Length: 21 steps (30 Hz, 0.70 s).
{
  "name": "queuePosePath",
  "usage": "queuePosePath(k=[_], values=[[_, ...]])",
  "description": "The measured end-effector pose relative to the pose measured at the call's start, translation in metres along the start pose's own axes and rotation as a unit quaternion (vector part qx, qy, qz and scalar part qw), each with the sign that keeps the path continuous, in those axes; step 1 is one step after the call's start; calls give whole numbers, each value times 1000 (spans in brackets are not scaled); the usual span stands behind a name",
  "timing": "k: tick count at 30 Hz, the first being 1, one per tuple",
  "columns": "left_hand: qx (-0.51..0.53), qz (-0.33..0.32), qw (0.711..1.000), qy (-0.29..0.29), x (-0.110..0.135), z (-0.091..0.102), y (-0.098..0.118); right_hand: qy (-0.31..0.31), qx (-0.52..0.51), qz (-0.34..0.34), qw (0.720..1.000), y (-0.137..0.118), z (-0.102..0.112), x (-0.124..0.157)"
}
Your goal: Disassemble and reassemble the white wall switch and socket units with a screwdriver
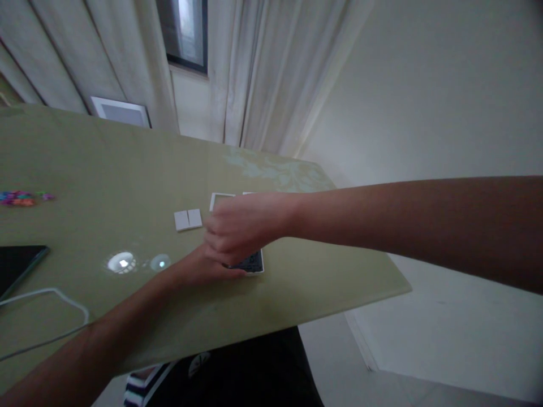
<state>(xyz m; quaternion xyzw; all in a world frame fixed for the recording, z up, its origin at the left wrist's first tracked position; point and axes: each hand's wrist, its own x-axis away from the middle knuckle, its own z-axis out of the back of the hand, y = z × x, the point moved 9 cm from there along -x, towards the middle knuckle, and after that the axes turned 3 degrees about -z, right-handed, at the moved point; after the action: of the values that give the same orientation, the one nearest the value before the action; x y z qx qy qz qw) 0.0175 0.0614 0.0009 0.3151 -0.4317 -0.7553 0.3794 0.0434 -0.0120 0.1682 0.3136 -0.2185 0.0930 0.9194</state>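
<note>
While both hands are meeting over the white-edged black panel [253,262], we are judging that the handling is under way there and not finished. The panel is lying near the front edge of the desk [322,277], only its right part showing. The right hand [241,226] is lying over the left hand [212,267], its fingers curling downward; we cannot tell whether they are pinching anything. The left hand's thumb is extending along the panel's near side, touching it or nearly so, but its fingers are hiding, so we cannot tell what they are gripping.

Beyond the hands, a white square frame [223,195] is showing partly, with the edge of another white piece [249,193] beside it. Two white square tiles [188,220] are lying side by side just left of the frame, apart from the panel. How much is done or left, we are not managing to tell.

For room, we are seeing the desk running on to a corner at the right, while its near edge is slanting close below the panel. Leftward, the white cable [55,290] and dark flat device [21,265] are sitting well apart from the hands.
</note>
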Motion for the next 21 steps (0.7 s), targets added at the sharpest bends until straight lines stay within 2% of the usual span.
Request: queuePosePath(k=[3,5,7,9,10,12,14,16,17,18,20,21], values=[[-8,-60,996,-71,-10,-9,22,-63,-75,-113,989,24,-22,12],[-5,-79,993,-87,-12,-12,32,-67,-98,-152,981,29,-28,24],[-4,-74,994,-79,-10,-11,36,-16,-96,-152,984,23,-23,40],[-8,-65,995,-77,-7,-11,37,90,-67,-141,984,11,-10,64],[-8,-60,995,-77,-5,-12,37,139,-55,-165,975,6,-8,80],[-7,-54,996,-76,-3,-11,38,199,-45,-264,943,0,-20,114],[-9,-52,996,-67,-2,-9,40,222,-68,-379,896,-9,-49,143],[-11,-50,997,-57,-2,-7,41,256,-164,-523,797,-16,-91,168],[-10,-47,997,-53,-2,-6,42,283,-241,-573,730,-21,-114,174],[-9,-44,998,-51,-1,-5,42,315,-316,-616,649,-28,-137,178],[-16,-39,998,-47,-1,-3,42,366,-443,-679,457,-45,-178,176],[-24,-41,998,-40,0,0,43,386,-489,-682,383,-52,-191,168]])
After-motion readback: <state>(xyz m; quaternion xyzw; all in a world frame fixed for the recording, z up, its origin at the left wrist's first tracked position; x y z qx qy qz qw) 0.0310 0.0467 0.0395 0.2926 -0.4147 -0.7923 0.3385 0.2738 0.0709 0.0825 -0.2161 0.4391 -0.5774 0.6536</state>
